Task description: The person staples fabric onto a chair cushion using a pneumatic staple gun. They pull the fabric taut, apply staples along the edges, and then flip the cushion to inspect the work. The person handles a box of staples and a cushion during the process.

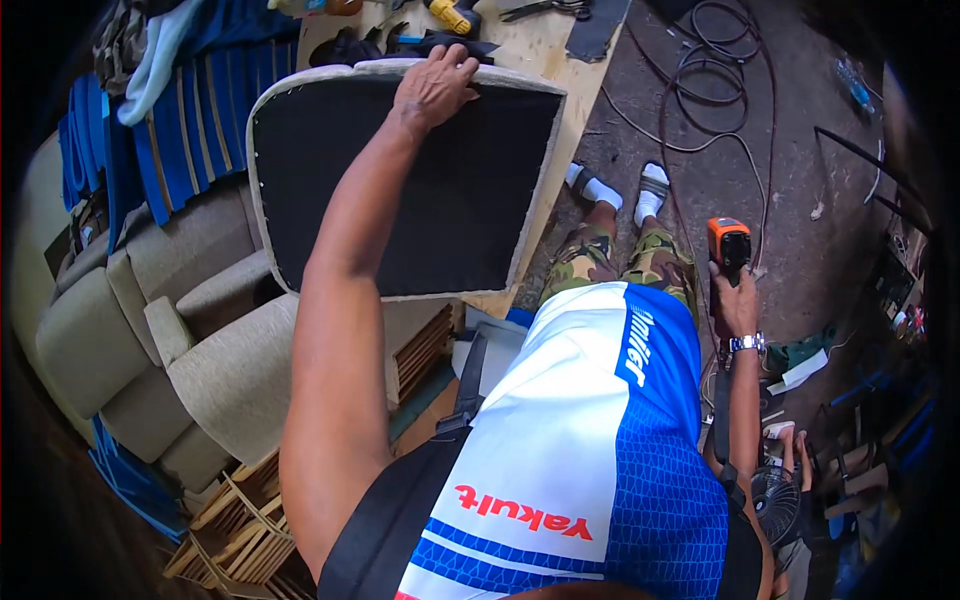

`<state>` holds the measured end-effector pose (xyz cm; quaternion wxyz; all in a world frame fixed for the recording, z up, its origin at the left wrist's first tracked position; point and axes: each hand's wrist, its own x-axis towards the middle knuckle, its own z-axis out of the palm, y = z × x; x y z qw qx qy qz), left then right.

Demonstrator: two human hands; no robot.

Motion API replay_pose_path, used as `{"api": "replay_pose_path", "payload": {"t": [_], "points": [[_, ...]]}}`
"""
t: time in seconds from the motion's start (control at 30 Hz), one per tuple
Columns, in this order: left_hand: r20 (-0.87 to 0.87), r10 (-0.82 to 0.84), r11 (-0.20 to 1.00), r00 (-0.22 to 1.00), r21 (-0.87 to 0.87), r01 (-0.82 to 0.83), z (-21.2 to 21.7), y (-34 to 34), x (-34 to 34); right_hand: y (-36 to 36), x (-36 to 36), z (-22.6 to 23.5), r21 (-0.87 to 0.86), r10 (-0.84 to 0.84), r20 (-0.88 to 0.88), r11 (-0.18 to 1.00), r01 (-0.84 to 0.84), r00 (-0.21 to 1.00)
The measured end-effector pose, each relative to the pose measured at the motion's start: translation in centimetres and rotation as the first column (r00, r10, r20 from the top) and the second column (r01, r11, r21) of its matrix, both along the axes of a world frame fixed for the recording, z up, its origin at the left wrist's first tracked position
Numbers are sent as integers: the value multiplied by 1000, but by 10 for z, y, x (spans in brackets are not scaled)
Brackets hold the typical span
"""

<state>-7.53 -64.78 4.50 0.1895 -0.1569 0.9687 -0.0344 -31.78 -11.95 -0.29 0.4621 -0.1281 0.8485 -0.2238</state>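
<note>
My left hand [436,92] curls its fingers over the far edge of an upholstered seat cushion [480,190]. Black fabric covers the cushion's upturned underside, bordered by light grey upholstery, with small shiny fasteners along its left edge. The cushion leans over a plywood worktable [575,115]. Out to the right, apart from the cushion, my right hand [738,302] grips an orange-and-black staple gun [729,242] by its handle. That hand hangs low beside my leg, above the floor.
A yellow drill [455,14] and scissors [552,9] lie at the table's far end. Coiled hose [712,68] crosses the floor ahead. Grey sofa pieces [225,350], blue strips [215,110] and wooden frames [245,520] crowd the left. A fan [776,500] stands lower right.
</note>
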Motion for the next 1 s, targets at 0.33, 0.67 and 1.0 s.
{"api": "replay_pose_path", "payload": {"t": [0.33, 0.67, 1.0], "points": [[34, 3, 996, 999, 94, -6, -25, 24, -19, -70, -11, 6, -116, 42, -48, 992, -47, 998], [-235, 16, 998, 972, -59, -31, -63, 47, -9, -190, 51, -40, -620, -141, 174, 753, 220, 975], [-414, 0, 999, 910, -34, -16, -84, 49, -18, -237, 99, -76, -419, -122, 319, 872, 255, 940]]}}
